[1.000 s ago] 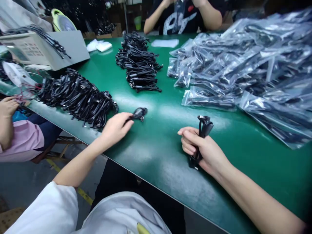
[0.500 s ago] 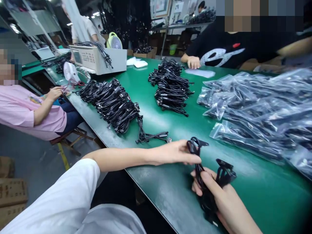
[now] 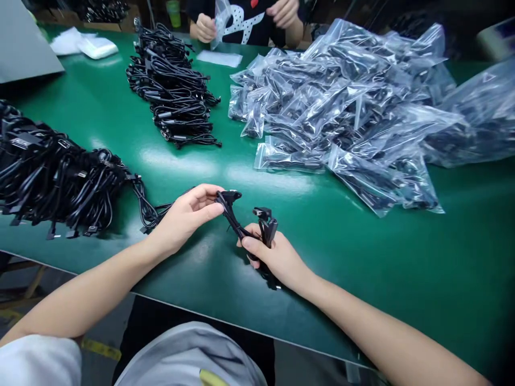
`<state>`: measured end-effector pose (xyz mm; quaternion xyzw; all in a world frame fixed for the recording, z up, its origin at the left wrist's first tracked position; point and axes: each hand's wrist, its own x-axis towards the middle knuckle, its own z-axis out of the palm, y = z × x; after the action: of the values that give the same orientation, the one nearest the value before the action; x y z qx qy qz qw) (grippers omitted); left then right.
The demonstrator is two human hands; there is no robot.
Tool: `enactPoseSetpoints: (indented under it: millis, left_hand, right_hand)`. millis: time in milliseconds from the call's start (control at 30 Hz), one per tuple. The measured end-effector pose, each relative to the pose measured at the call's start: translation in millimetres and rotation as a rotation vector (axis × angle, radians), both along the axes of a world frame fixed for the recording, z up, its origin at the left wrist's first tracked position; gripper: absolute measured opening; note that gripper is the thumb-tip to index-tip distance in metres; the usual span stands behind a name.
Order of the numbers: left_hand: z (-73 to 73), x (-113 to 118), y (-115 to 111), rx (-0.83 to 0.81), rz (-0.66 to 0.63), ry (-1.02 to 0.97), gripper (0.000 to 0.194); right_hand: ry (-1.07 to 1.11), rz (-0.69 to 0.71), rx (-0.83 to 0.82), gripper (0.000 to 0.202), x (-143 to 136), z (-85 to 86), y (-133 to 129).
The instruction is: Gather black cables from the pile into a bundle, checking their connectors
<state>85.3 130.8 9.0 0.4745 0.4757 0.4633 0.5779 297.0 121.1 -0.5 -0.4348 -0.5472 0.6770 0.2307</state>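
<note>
My left hand (image 3: 193, 214) pinches the upper end of a folded black cable (image 3: 232, 219) between thumb and fingers, near its connector. My right hand (image 3: 281, 257) is closed around the lower part of that cable and a second black cable bundle (image 3: 267, 225), whose connectors stick up above the thumb. More cable ends hang out below the palm. Behind my left wrist a few loose black cables (image 3: 147, 206) lie on the green table (image 3: 193, 289), partly hidden by the hand.
A big heap of black cables (image 3: 52, 177) lies at left, and another cable pile (image 3: 177, 91) farther back. Clear bags of cables (image 3: 341, 102) cover the back right. Across the table a co-worker's hands (image 3: 245, 21) hold a clear bag. White plastic sheets (image 3: 84, 43) lie back left.
My view has swung right, so the bagged cables stand more central. Both hands still hold the cables. The co-worker's hand has lifted from the table, and a clear bag shows there now.
</note>
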Motion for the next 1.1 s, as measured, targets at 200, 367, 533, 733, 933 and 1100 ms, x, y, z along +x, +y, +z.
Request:
enactPoseSetpoints:
  millis: [200,367,533,733,933,1100]
  left_hand:
    - [2.0,-2,0,0.022,-0.065,-0.069,0.034]
    - [1.2,-1,-2,0.015,-0.097,-0.099,0.035]
    - [2.3,0,-4,0.087,-0.11,-0.011,0.038]
    - [8.5,-5,0,0.116,-0.138,0.006,0.026]
    - [9.8,-10,1,0.114,-0.235,-0.028,0.025]
    - [8.3,-13,2,0.106,-0.255,-0.019,0.025]
  right_hand:
    - [0.05,0.082,0.046,0.044,4,0.1,5]
    - [0.002,0.077,0.117,0.036,1,-0.8,3]
    - [-0.12,-0.076,0.12,0.029,-4,-3.7,-7]
    - [-0.123,-0.16,0.202,0.03,-5,-11.9,-13]
    - [-0.104,-0.206,0.185,0.03,-2,-10.8,-14]
    - [-0.097,-0.223,0.226,0.031,0,-13.2,-15]
